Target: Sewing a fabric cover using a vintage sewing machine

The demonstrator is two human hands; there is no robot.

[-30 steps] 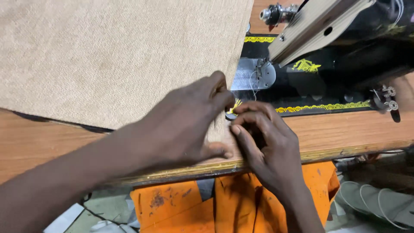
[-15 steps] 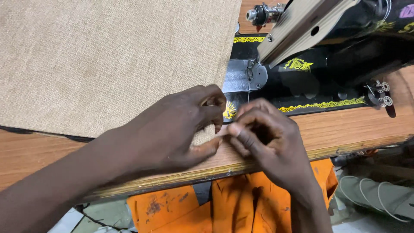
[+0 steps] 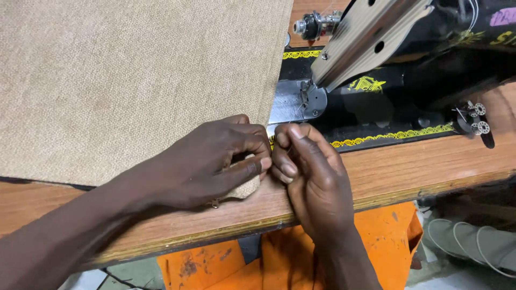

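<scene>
The person's left hand [image 3: 215,164] and right hand [image 3: 312,172] are bare, with no gloves, rings or watch, short trimmed nails on the fingers [image 3: 252,165], both forearms uncovered without sleeves, and an orange garment [image 3: 344,258] marked with dark smudges below them.

Hands [image 3: 258,166] on beige fabric [image 3: 134,80] — sewing machine [image 3: 387,70] beside

The cloth [image 3: 134,80] is sandy beige with a fine woven speckle. Right of it, the sewing machine [image 3: 408,75] is glossy black, trimmed with a yellow scroll border and yellow emblems, its needle plate [image 3: 293,104] bare silver. The desk [image 3: 408,166] under the sewing machine is warm orange-brown wood grain. Below the desk edge hangs bright orange fabric [image 3: 333,263] with dark smudges.
</scene>
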